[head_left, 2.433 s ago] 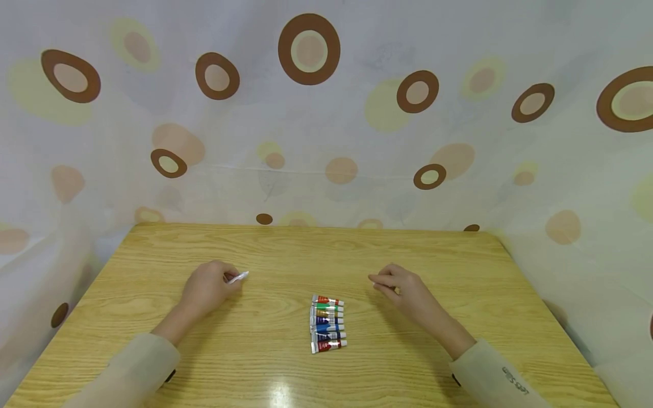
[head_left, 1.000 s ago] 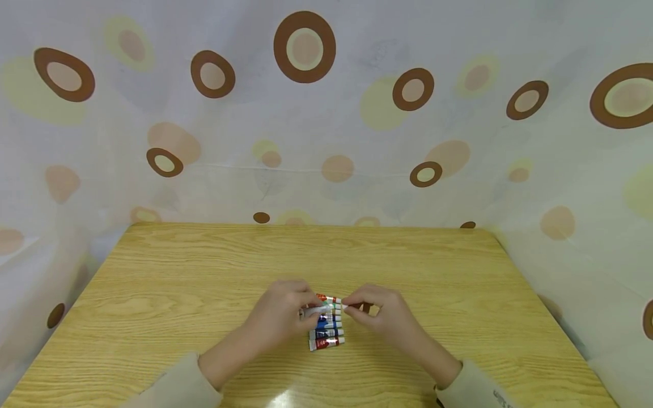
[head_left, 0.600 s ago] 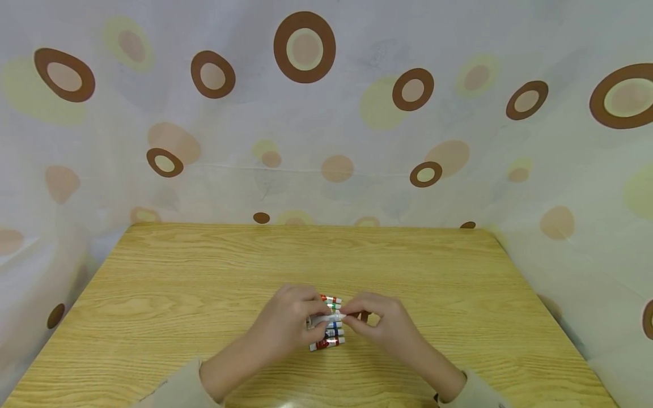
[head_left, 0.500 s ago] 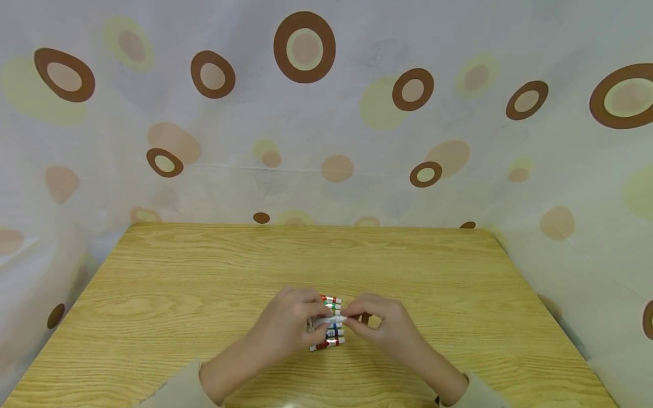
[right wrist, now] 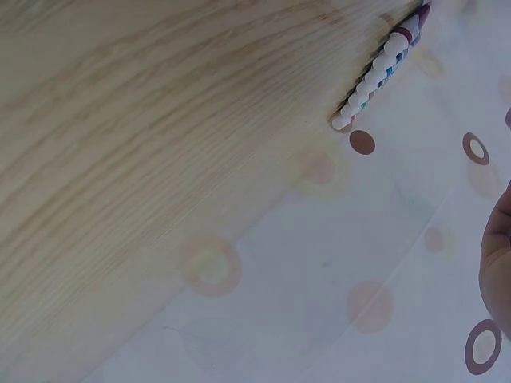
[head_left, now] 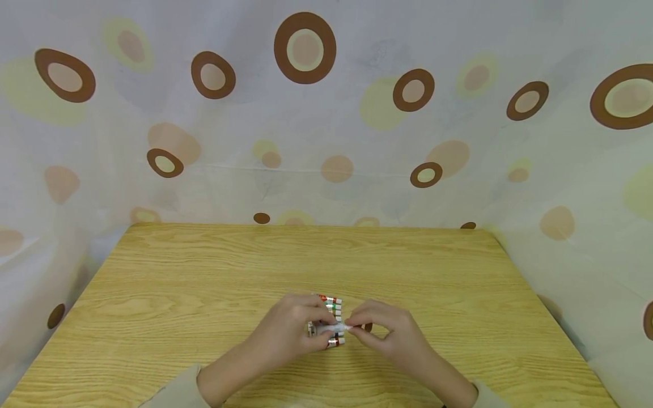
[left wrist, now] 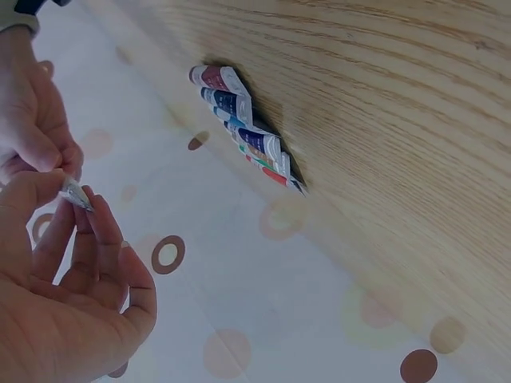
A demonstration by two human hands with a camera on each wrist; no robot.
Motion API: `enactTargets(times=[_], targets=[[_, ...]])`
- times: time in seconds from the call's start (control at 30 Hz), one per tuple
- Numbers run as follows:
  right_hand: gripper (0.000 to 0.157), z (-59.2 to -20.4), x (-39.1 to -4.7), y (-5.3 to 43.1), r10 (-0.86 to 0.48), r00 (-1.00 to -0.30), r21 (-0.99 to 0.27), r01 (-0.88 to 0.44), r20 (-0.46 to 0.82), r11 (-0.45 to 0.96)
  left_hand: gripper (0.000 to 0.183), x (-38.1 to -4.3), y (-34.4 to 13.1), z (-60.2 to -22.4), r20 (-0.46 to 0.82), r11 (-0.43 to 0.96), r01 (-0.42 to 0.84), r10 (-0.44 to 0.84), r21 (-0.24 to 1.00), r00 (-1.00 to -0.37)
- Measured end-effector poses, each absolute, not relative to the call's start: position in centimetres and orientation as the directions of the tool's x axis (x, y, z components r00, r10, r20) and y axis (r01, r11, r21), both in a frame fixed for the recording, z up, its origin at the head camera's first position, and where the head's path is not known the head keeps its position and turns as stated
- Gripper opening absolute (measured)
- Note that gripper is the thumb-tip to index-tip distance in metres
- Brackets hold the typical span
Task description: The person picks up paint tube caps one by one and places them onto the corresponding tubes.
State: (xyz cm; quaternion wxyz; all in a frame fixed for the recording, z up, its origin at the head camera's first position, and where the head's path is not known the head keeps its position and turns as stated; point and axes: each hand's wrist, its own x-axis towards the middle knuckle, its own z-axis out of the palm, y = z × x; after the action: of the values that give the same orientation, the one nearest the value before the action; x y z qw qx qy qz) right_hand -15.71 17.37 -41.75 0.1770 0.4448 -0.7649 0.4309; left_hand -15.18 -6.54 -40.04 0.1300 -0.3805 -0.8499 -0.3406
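Observation:
My left hand (head_left: 291, 326) pinches a small whitish paint tube (head_left: 330, 328) between thumb and fingers, just above a row of other paint tubes. In the left wrist view the held tube (left wrist: 77, 194) looks silvery, its nozzle end meeting the other hand. My right hand (head_left: 395, 331) pinches the small white cap (head_left: 348, 327) at the nozzle end, mostly covered by the fingertips. Below, several coloured paint tubes (left wrist: 255, 144) lie side by side, partly hidden by the left hand in the head view. Only an edge of the right hand (right wrist: 497, 263) shows in the right wrist view.
The tubes lie on a wood-grain table (head_left: 204, 260), near the middle of its front half. Behind and at both sides hangs a white curtain (head_left: 347, 130) with brown, yellow and peach circles.
The hands, apart at first with the tube in the left and a small white piece in the right, have come together over the row. Joined, they have since drifted slightly nearer the person.

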Motion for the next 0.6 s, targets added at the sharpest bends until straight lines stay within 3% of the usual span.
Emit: enactTargets(times=[0.13,0.3,0.6], targets=[[0.035,-41.89,-15.57,17.44,-0.527,-0.5,-0.462,-0.861,0.687,0.214,0.004,-15.11,-6.68,-39.97,0.419,0.442,0.693,0.569,0.569,-0.707],[0.03,-41.91,-15.41,17.43,-0.521,-0.496,-0.457,-0.863,0.694,0.214,0.005,-14.97,-6.77,-39.88,0.393,0.427,0.669,0.571,0.608,-0.721],[0.024,-42.02,-15.12,17.41,-0.509,-0.579,-0.533,-0.808,0.636,0.252,0.009,-14.53,-6.6,-39.89,0.532,0.522,0.77,0.562,0.367,-0.634]])
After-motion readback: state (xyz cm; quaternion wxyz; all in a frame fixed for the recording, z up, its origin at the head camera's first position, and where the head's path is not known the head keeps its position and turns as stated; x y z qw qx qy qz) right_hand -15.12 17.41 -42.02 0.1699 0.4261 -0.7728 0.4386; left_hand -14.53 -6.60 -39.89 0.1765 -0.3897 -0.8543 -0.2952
